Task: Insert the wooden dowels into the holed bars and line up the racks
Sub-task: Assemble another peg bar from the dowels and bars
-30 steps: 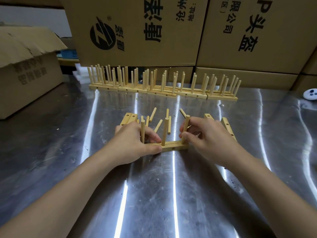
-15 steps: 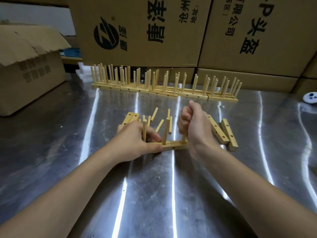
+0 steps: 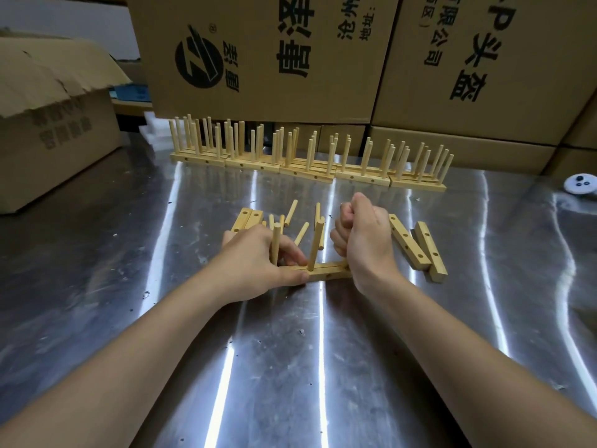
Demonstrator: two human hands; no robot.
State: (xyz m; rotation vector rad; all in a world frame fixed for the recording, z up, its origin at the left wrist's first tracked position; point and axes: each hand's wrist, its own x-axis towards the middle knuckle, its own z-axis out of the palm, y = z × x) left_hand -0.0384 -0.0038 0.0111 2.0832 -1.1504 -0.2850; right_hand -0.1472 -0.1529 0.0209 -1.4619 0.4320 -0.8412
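Head view: on the steel table (image 3: 290, 367) the bar (image 3: 328, 272) lay crosswise near the middle, between both hands. The left hand (image 3: 255, 263) grasped its left end, thumb along the near face and fingers curled behind. Two dowels (image 3: 313, 247) stood upright in the bar, one rising through the left fingers. The right hand (image 3: 363, 240) was clenched in a fist over the bar's right end and covered it; I cannot tell whether a dowel sat inside the fist.

Just beyond the hands lay loose dowels (image 3: 302, 232) and two spare bars (image 3: 247, 219), partly hidden by the left hand. Two more bars (image 3: 420, 248) lay just right of the fist. Farther back, finished racks (image 3: 307, 163) stood in a row against stacked cartons (image 3: 265, 59). An open carton (image 3: 48, 130) sat at far left, and a small white object (image 3: 580, 184) at far right.
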